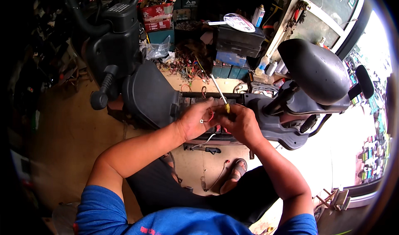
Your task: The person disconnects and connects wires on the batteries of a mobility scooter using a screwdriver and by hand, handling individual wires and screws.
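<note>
Both hands are close together over the open battery bay of a dark grey electric scooter. A screwdriver with a yellow handle is gripped in my right hand, its shaft pointing up and away. My left hand is closed on a red wire; a small ring terminal shows against the palm. Some left fingertips are hidden near the right hand. Inside the bay, dark battery tops and red leads show partly behind my hands. A pale cable hangs over the bay's near side.
The scooter's seat rises at the right, its steering column at the left. Beyond lie tangled wires and stacked batteries with a round fan and a spray can on top. A loose cable lies by my foot.
</note>
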A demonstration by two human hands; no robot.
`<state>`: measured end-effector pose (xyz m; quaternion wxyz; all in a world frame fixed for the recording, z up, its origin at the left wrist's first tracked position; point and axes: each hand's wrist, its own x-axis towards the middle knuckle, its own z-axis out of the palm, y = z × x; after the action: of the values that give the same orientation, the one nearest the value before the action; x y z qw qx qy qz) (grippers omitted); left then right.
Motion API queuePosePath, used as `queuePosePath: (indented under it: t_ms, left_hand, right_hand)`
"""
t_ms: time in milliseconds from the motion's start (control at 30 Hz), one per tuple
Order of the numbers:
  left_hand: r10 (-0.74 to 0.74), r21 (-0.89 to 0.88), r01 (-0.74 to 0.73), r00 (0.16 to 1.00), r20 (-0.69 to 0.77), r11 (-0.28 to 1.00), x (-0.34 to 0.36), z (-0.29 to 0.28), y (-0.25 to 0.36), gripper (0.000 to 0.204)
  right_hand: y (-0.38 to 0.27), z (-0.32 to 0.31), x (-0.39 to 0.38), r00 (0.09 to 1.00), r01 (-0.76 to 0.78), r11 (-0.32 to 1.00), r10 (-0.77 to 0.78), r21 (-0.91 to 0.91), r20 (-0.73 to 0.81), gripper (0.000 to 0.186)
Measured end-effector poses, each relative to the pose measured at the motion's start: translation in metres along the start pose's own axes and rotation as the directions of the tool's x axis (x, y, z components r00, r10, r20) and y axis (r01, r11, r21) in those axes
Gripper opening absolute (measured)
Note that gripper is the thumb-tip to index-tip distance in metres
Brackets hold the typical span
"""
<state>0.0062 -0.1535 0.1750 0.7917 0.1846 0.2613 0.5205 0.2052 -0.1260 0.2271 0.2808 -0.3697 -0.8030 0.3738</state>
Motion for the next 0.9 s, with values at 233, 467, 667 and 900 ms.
queuePosePath:
  t_ms: [233, 467, 667, 900]
  left_hand:
    - [0.121, 0.143, -0.113, 0.991, -0.050, 0.983, -0.006, -0.007, 0.002, 0.031]
    - [0.160, 0.174, -0.149, 0.986, -0.047, 0.973, -0.005, -0.006, 0.001, 0.029]
    - [0.137, 0.201, -0.136, 0.991, 0.006, 0.970, -0.008, -0.006, 0.011, 0.025]
    - [0.145, 0.280, -0.120, 0.987, -0.068, 0.952, -0.019, 0.004, 0.018, 0.030]
  right_hand:
    - [-0.003, -0.018, 0.002, 0.943, -0.317, 0.868, 0.332, 0.382, 0.027, 0.026]
    - [0.016, -0.015, 0.004, 0.935, -0.326, 0.800, 0.351, 0.504, 0.048, 0.031]
    - [0.023, -0.014, 0.004, 0.936, -0.312, 0.797, 0.353, 0.517, 0.020, 0.026]
    - [0.009, -0.019, 0.002, 0.921, -0.367, 0.773, 0.382, 0.518, 0.081, 0.028]
